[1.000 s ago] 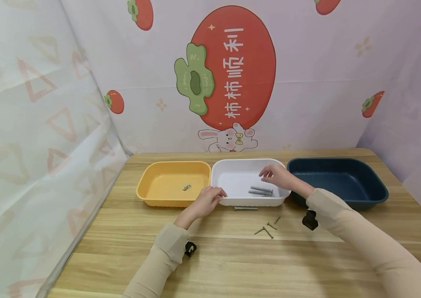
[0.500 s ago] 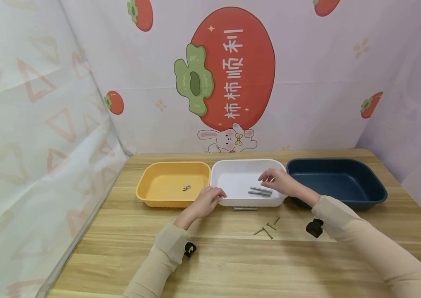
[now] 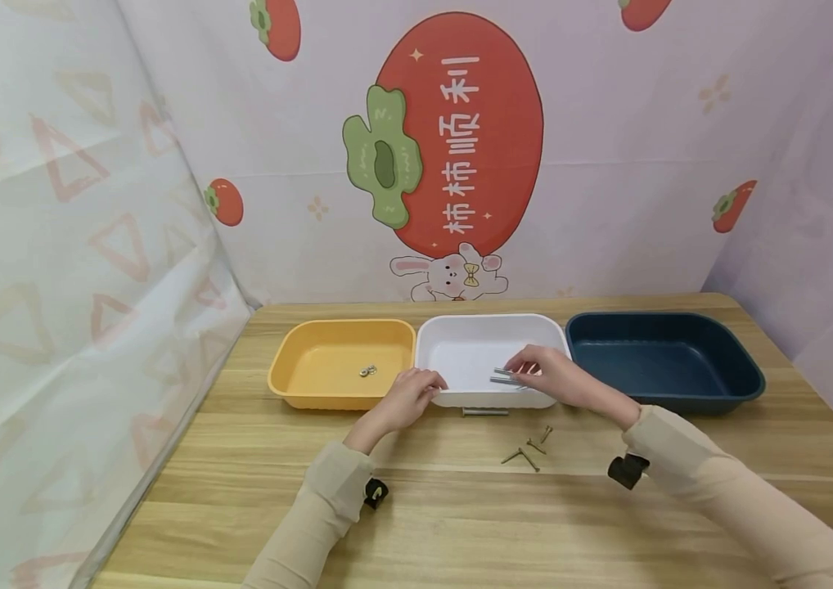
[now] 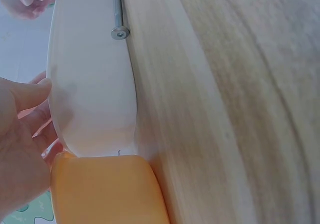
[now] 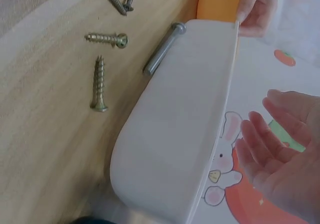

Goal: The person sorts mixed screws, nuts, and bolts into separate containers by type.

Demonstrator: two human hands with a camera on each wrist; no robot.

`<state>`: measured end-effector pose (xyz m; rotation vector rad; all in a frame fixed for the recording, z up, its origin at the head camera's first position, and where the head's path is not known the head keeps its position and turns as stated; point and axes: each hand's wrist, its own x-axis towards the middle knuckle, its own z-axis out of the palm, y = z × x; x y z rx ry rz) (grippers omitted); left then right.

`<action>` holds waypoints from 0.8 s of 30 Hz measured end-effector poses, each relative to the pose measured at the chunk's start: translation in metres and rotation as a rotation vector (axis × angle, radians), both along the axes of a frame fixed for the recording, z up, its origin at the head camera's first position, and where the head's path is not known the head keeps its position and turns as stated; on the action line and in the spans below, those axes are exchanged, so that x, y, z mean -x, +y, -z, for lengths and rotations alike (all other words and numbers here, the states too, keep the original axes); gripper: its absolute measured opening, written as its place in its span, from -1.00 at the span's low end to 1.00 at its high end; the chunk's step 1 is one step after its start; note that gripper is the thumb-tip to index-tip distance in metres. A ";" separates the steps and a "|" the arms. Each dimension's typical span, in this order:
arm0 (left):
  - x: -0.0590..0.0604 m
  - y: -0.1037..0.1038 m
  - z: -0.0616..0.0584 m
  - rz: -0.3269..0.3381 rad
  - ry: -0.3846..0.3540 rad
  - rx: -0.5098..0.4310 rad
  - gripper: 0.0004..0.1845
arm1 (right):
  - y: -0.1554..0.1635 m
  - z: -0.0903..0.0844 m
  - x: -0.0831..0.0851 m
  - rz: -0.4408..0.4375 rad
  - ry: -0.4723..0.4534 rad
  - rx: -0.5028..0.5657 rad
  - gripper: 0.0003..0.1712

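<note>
From the head view, the left hand (image 3: pixel 407 397) holds the near corner of the smooth white tray (image 3: pixel 461 331), and the right hand (image 3: pixel 552 375) hovers over the grey bolts (image 3: pixel 508 378) inside it. The left wrist view shows fingers curled on the glossy rim, so a steady grip seems best. In the right wrist view that palm is open and empty, with threaded screws (image 5: pixel 100 83) on the wooden table (image 5: pixel 45 134) beside it.

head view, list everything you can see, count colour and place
orange tray: 1, orange, left of the row, small silver bits inside
white tray: 1, white, middle
blue tray: 1, dark blue, right
bolts: at least 2, grey, in the white tray under the right hand
long bolt: 1, grey, on the table against the white tray's front wall
screws: about 4, brassy, on the table in front of the white tray
table: 1, light wood
left hand: grips the white tray's near left corner
right hand: open, over the white tray
</note>
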<state>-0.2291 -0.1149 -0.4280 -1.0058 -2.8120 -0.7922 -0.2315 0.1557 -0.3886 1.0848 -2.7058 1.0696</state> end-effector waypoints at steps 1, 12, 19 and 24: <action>0.000 0.000 0.000 0.000 0.001 -0.002 -0.87 | -0.001 0.000 -0.001 -0.003 -0.003 0.005 -0.82; -0.001 0.000 -0.001 -0.007 -0.008 -0.002 -0.87 | -0.006 0.004 -0.017 -0.040 -0.017 0.016 -0.83; -0.001 0.000 -0.001 0.005 0.013 -0.004 -0.88 | -0.009 0.005 -0.025 -0.040 -0.047 0.003 -0.82; -0.001 0.000 0.000 0.000 0.005 -0.015 -0.88 | -0.011 0.009 -0.030 -0.057 -0.078 -0.008 -0.81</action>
